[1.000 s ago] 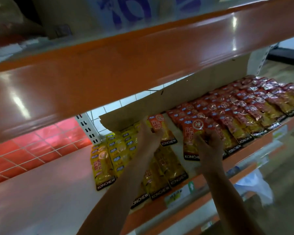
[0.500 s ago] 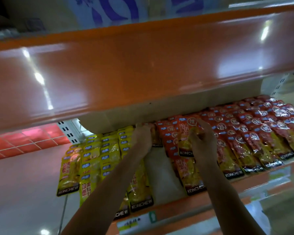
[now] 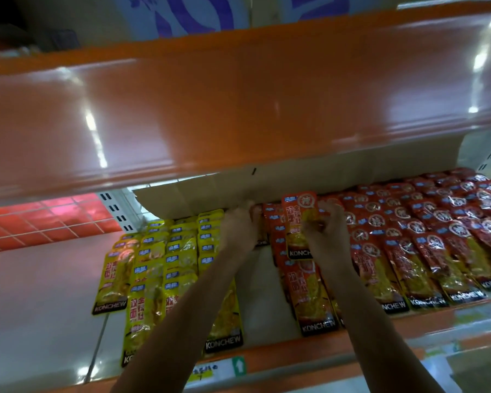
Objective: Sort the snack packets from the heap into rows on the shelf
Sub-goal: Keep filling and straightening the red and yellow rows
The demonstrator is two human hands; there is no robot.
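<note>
Yellow packets [image 3: 153, 279] lie in rows at the shelf's [image 3: 267, 361] front left, red packets [image 3: 437, 251] at its right. My right hand [image 3: 328, 234] pinches one raised packet [image 3: 298, 222] mid-shelf. My left hand [image 3: 240, 226] curls at the back edge, against cardboard [image 3: 210, 191]; what it holds, I cannot tell.

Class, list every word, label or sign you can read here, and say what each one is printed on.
"KONCHEW": foot of the yellow packets and the red packets.
Chinese characters on the packets: too blurred to read.
Shelf-edge tag: handwriting unreadable, beside a green arrow sticker.
Blue lettering at the top: cut off, unreadable.
</note>
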